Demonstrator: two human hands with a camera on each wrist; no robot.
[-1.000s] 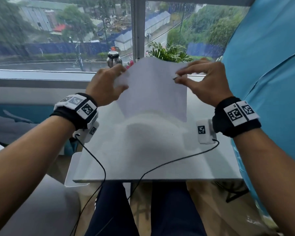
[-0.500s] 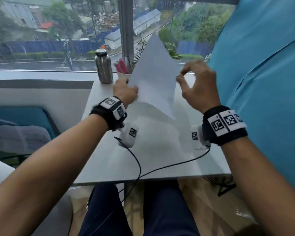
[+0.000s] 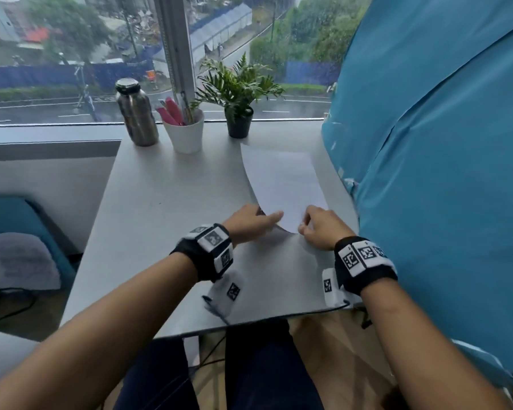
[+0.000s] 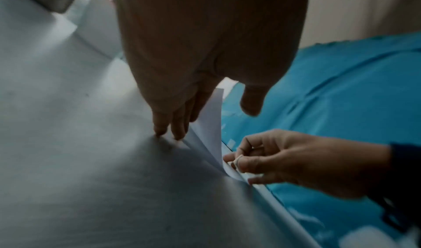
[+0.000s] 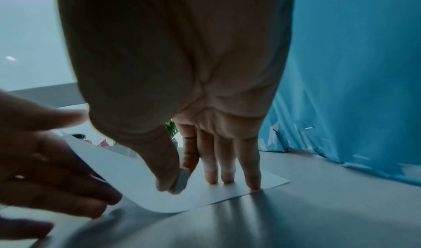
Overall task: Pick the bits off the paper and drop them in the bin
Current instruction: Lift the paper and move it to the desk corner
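Observation:
A white sheet of paper (image 3: 282, 179) lies on the right part of the grey table (image 3: 160, 202), its near edge curling up. My left hand (image 3: 267, 216) has its straight fingers (image 4: 168, 129) under that raised edge, tips on the table, and the thumb hovers just off the sheet. My right hand (image 5: 182, 178) pinches a small pale bit (image 5: 185, 175) between thumb and forefinger at the near edge, while its other fingers (image 5: 227, 172) press the paper (image 5: 141, 179) flat. The blue bin bag (image 3: 427, 173) rises right beside the table, with white scraps (image 3: 350, 182) on it.
A steel bottle (image 3: 135, 113), a white cup of pens (image 3: 184, 131) and a potted plant (image 3: 239, 113) stand along the window at the table's far edge. The bare table stretches to the left of the sheet. Wrist cables hang over the near edge.
The sheet was held up in front of the window; now it lies on the table, and both hands have come down to its near edge.

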